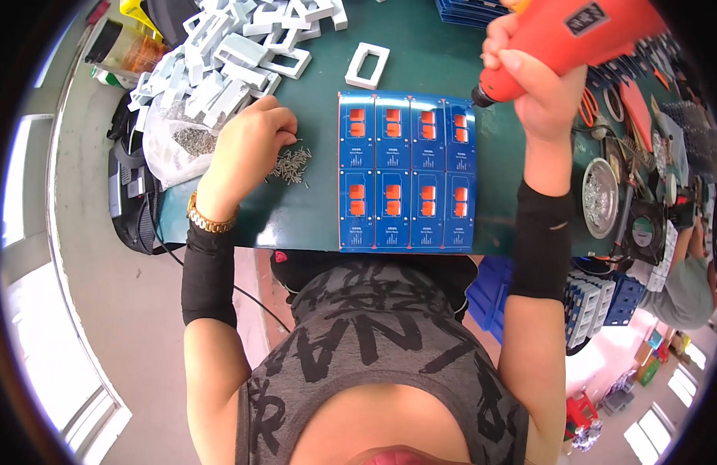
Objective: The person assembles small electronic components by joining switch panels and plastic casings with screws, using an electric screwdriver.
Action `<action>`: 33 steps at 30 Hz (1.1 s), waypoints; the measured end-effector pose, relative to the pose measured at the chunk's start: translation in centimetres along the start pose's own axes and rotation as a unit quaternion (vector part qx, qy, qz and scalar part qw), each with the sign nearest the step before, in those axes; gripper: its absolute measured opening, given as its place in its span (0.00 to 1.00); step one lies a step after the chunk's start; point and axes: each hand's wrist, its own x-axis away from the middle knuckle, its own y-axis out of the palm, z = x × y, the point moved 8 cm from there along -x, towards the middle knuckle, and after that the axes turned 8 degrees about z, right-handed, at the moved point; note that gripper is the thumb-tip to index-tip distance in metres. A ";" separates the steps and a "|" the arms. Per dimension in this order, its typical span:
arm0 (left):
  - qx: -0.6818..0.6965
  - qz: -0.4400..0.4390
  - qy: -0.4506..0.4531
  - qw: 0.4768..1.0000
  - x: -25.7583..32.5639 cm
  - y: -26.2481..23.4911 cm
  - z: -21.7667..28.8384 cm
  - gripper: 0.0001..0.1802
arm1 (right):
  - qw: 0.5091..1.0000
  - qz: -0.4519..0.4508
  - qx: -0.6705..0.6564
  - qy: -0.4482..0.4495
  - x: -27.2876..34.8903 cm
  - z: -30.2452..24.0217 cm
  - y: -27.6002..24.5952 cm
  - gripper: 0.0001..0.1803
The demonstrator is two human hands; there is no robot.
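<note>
My right hand (546, 97) is wrapped round a red electric screwdriver (564, 43), its dark tip pointing down and left, above the table's right side. My left hand (250, 147) reaches over a small pile of metal screws (291, 164), fingers curled together; whether a screw is between them is hidden. Between my hands lies a blue panel board (405, 172) with two rows of identical sections, each with orange-red openings. Just beyond it a single white rectangular frame (367, 65) lies flat on the green table (320, 85).
Many white frames (242, 50) are heaped at the far left, beside a clear plastic bag (172, 147) of screws. At right stand a metal bowl (600, 198), orange-handled scissors (588, 107) and a small fan (645, 229). Blue boards (471, 11) are stacked at the back.
</note>
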 end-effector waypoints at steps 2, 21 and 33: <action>-0.007 0.006 0.035 0.999 0.1 0.3 0.2 0.08 | 0.950 0.123 0.282 0.049 0.6 -2.6 0.6 0.30; 0.251 0.004 0.152 0.956 -7.2 8.2 14.3 0.03 | 0.974 0.027 0.224 -0.021 4.9 -8.9 -2.7 0.28; 0.143 0.015 0.234 0.962 -7.2 9.8 16.2 0.03 | 0.965 0.199 0.154 0.067 5.4 -8.9 -1.9 0.29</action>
